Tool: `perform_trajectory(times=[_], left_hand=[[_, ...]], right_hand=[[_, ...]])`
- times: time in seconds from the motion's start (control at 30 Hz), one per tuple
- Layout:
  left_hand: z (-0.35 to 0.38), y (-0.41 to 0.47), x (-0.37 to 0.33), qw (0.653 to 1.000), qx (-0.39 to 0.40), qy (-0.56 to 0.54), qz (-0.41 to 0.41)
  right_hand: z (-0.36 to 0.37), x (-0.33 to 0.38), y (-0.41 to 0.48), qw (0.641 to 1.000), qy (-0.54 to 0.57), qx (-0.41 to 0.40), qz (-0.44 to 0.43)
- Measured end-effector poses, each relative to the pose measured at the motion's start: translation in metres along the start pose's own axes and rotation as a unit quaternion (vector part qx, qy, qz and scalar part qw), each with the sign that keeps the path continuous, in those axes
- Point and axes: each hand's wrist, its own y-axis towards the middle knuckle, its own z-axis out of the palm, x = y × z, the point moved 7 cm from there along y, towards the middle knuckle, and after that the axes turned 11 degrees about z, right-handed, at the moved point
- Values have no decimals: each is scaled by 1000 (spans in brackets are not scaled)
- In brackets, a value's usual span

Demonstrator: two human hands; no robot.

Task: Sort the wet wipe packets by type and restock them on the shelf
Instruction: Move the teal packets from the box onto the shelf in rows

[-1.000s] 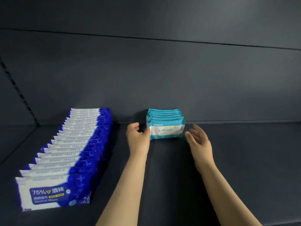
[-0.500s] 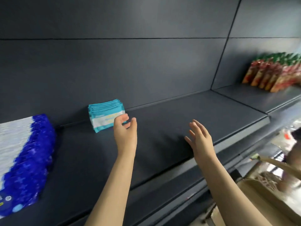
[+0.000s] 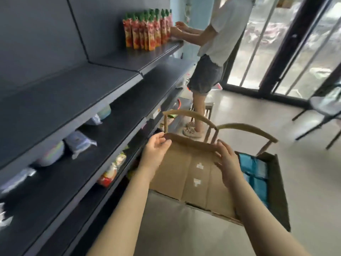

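Observation:
A cardboard box (image 3: 278,191) sits on a wooden-backed chair (image 3: 245,127) in front of me, with teal wet wipe packets (image 3: 255,172) showing in its open right part. One flap (image 3: 191,174) covers the box's left part. My left hand (image 3: 156,152) pinches the flap's far left corner. My right hand (image 3: 227,161) lies on the flap's far edge with fairly straight fingers. The dark shelf (image 3: 73,89) runs along my left; the stocked wipe rows are out of view.
Another person (image 3: 217,45) stands at the far end of the shelf by red sauce pouches (image 3: 147,28). Lower shelves hold assorted packets (image 3: 79,143) and snacks (image 3: 112,170). Glass doors and a dark chair (image 3: 324,108) are at the right.
I have turned right, away from the teal stack on the shelf. Both hands left the shelf and came down onto the cardboard box flap.

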Motion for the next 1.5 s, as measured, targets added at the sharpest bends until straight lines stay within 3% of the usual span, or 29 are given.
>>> perform_trajectory(times=[0.23, 0.37, 0.63, 0.9, 1.13, 1.3, 1.5], left_hand=[[142, -27, 81, 980, 125, -3, -156], [189, -38, 127, 958, 169, 2, -233], [254, -23, 198, 918, 189, -8, -349], [312, 9, 247, 887, 251, 75, -381], [380, 37, 315, 861, 258, 158, -409], [433, 48, 365, 840, 279, 181, -429], [491, 68, 409, 842, 256, 170, -443]], right_hand=[[-162, -86, 19, 983, 13, -110, 148], [-204, -127, 32, 967, 7, -114, 226], [-255, -157, 71, 943, 8, -164, 290], [-312, -197, 137, 911, 54, -220, 345], [-353, -246, 229, 883, 62, -228, 404], [-383, -273, 289, 882, -12, -234, 408], [-394, -284, 343, 887, -82, -238, 386]])
